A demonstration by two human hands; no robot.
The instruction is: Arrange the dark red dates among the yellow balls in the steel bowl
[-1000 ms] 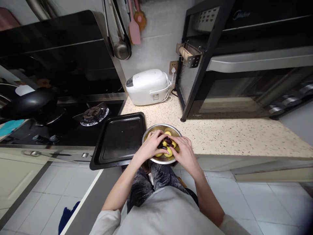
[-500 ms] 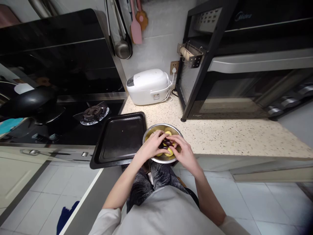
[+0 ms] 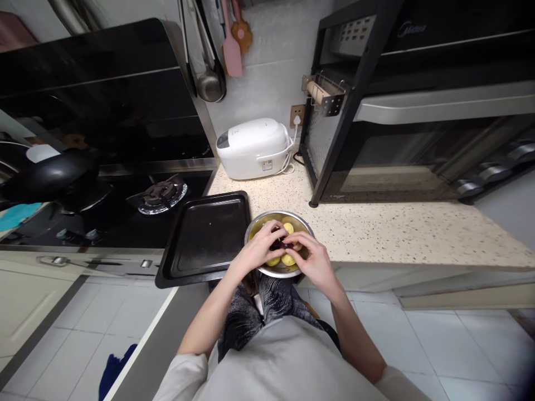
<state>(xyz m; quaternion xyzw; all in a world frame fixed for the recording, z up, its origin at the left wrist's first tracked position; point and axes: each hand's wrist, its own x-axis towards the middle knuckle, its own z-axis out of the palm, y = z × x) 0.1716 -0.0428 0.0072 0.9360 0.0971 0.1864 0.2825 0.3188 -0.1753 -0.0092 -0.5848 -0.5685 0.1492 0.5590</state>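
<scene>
our left hand (image 3: 264,245) + right hand (image 3: 315,259) both pinching small, dark-purple, roundish pieces (image 3: 286,244), half hidden | over the round silver metal bowl (image 3: 284,273) of yellow rounded chunks (image 3: 288,260) | probably light, kinda slick, so we'd hold the ends gently

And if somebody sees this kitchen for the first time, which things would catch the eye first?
Probably the metal bowl in the lower middle, where the left hand and right hand work close together over yellow rounded pieces and something dark. Just left of it lies the black baking tray. Behind them, near the wall, stands a glossy white rice cooker.
</scene>
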